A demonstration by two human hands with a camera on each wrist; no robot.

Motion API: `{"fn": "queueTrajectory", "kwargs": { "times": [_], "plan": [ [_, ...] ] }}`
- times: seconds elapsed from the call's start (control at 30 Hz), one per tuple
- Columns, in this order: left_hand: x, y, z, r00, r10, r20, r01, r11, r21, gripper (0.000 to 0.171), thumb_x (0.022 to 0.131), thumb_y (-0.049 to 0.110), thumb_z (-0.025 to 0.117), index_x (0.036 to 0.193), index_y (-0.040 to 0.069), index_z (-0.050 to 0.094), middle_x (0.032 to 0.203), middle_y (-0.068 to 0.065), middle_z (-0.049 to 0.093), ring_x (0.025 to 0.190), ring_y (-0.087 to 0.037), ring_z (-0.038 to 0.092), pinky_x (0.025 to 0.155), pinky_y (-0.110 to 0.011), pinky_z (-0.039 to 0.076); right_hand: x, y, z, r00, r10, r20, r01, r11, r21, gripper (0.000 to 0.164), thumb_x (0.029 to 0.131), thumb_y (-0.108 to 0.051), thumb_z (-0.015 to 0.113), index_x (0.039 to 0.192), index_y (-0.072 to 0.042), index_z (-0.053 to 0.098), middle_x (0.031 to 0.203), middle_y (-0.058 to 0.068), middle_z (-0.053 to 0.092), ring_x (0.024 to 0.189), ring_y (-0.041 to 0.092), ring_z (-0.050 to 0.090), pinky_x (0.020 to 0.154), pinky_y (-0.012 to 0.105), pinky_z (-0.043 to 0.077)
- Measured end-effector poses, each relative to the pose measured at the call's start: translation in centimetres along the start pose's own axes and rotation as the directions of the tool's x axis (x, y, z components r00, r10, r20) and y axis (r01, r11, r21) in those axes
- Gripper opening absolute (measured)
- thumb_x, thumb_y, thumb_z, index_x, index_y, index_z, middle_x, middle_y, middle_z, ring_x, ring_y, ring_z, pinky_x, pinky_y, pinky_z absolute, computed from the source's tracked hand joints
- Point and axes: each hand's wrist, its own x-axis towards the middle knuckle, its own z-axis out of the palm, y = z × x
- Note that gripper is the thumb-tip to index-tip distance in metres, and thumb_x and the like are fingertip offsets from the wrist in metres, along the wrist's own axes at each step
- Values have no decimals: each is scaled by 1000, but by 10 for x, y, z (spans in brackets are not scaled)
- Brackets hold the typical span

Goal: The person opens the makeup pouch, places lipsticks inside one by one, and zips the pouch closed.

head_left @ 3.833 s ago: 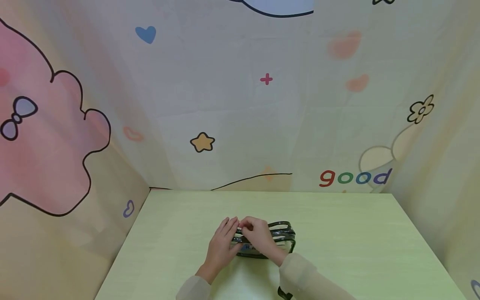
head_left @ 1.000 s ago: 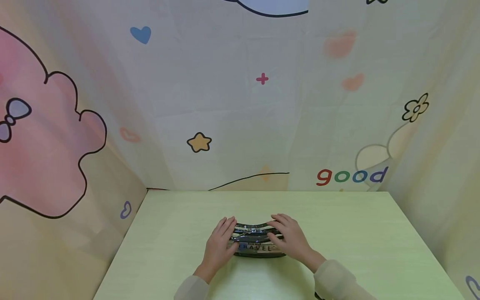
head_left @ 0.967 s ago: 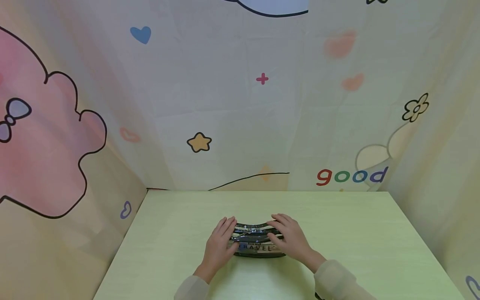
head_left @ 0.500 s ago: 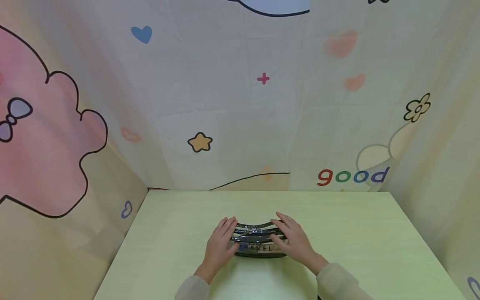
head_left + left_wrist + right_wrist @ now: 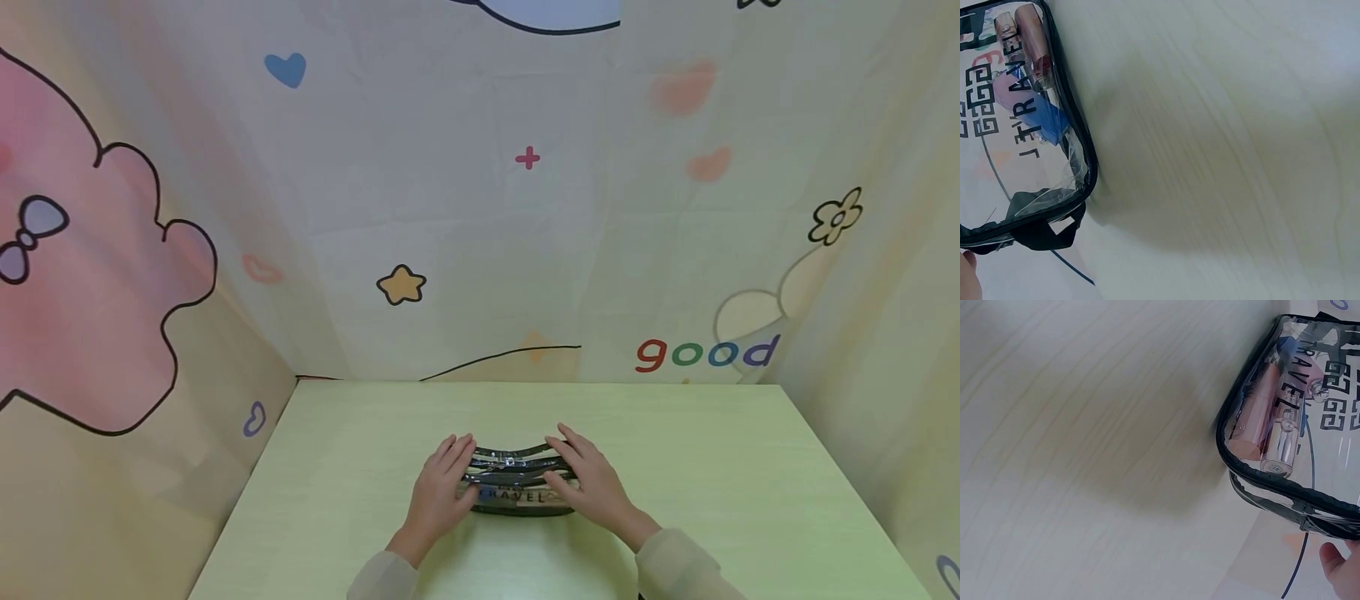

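Note:
A clear travel pouch [image 5: 517, 497] with black trim and "TRAVEL" lettering stands on the table in front of me. In the left wrist view, pinkish tubes and a blue item show through the pouch's [image 5: 1025, 106] clear wall. My left hand [image 5: 437, 492] holds its left end, thumb on the near side and fingers on the far side. At the right end lies my right hand [image 5: 595, 486], fingers spread and mostly straight along the top edge. Through the pouch [image 5: 1272, 412] in the right wrist view, two tubes are visible. The palms' contact is hidden.
The pale green table [image 5: 337, 467] extends around the pouch on all sides. A printed cloth backdrop [image 5: 480, 208] rises at the table's far edge and along both sides.
My right hand, earlier pinching at the pouch's top near the left hand, has gone to its right end and lately slid slightly outward. The left hand has hardly moved.

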Motion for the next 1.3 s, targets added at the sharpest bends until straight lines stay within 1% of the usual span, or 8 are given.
{"fn": "queueTrajectory", "kwargs": {
  "times": [0.17, 0.27, 0.37, 0.53, 0.7, 0.87, 1.07, 1.3],
  "plan": [
    [1, 2, -4, 999, 15, 28, -15, 1000, -14, 59, 71, 22, 58, 128, 10, 48, 134, -2, 45, 123, -26, 41, 95, -43, 37, -2, 2, 1, 1000, 7, -8, -7, 1000, 12, 49, 80, -31, 60, 125, -12, 50, 137, 11, 40, 121, 31, 41, 91, 51, 38],
    [3, 4, -5, 999, 54, -5, -54, 998, -17, 57, 70, 24, 57, 125, 10, 50, 132, -4, 47, 122, -26, 42, 94, -44, 37, -3, 2, 1, 1000, 6, -15, -5, 1000, 20, 50, 80, -30, 61, 125, -11, 50, 136, 12, 40, 120, 31, 41, 90, 52, 39],
    [7, 8, -7, 995, 99, -27, -99, 995, 7, 53, 72, 28, 56, 123, 10, 53, 132, -4, 48, 122, -25, 42, 93, -43, 37, -4, 1, 1, 1000, 4, -21, -3, 1000, 24, 50, 80, -29, 61, 125, -12, 50, 136, 12, 40, 120, 31, 41, 88, 52, 40],
    [18, 19, -11, 982, 181, -57, -178, 983, 50, 37, 78, 29, 57, 110, 12, 62, 126, -4, 53, 117, -24, 47, 91, -41, 39, -4, 1, 1, 1000, 9, -15, -8, 1000, 21, 50, 81, -30, 60, 127, -15, 49, 137, 11, 39, 121, 30, 40, 86, 52, 42],
    [27, 29, -16, 973, 221, -67, -215, 973, 87, 28, 79, 31, 57, 100, 14, 66, 119, -3, 58, 113, -23, 50, 89, -40, 41, -3, 1, 2, 1000, 14, -14, -13, 1000, 15, 49, 81, -31, 60, 126, -15, 49, 137, 11, 39, 121, 30, 40, 85, 52, 43],
    [32, 36, -19, 978, 205, -31, -201, 974, 104, 26, 81, 32, 55, 97, 16, 67, 119, -2, 58, 114, -22, 49, 89, -40, 41, -3, 1, 2, 1000, 25, -7, -25, 1000, 8, 50, 81, -32, 59, 127, -16, 48, 138, 10, 38, 121, 29, 40, 86, 51, 42],
    [34, 39, -18, 991, 132, 28, -135, 980, 145, 25, 84, 36, 53, 94, 19, 68, 121, 1, 56, 117, -20, 47, 91, -38, 41, -3, 0, 2, 999, 28, -21, -27, 999, 20, 50, 80, -31, 60, 126, -16, 49, 137, 11, 39, 120, 30, 41, 84, 52, 43],
    [35, 41, -15, 995, 58, 79, -72, 981, 182, 25, 83, 39, 54, 92, 20, 68, 123, 1, 55, 117, -20, 46, 89, -37, 42, -4, 1, 5, 999, 17, -49, -16, 1000, 24, 50, 79, -30, 61, 125, -13, 51, 136, 12, 41, 119, 31, 42, 81, 52, 45]
  ]
}}
